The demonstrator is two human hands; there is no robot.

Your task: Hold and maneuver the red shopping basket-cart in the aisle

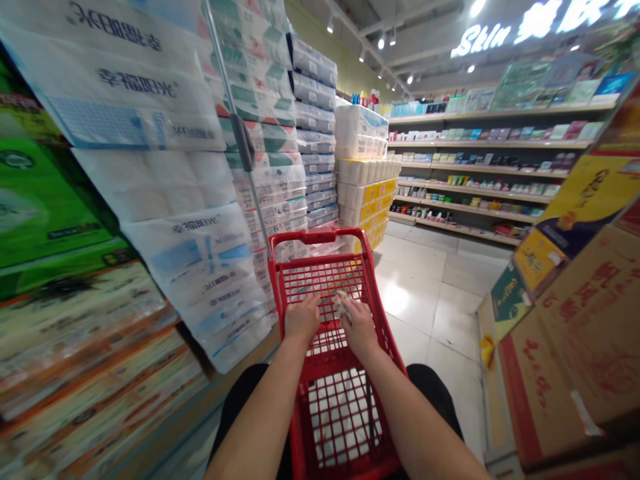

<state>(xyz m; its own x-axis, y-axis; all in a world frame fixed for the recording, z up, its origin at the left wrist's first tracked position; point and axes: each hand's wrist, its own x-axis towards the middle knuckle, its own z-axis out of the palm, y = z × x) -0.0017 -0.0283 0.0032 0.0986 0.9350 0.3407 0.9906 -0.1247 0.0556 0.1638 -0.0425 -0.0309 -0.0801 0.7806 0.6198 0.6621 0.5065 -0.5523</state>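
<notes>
Both forearms reach forward over a red plastic shopping basket with a grid floor and a long thin pole rising at its far left corner. My left hand is at the left part of the basket, its fingers bent; whether they hold anything cannot be made out. My right hand pinches a small crumpled whitish thing, like tissue, above the grid. The two hands are apart.
Tall stacks of wrapped paper rolls line the left side, with green packs nearer. Cardboard boxes stand on the right. Tiled floor leads to shelves of small products at the back.
</notes>
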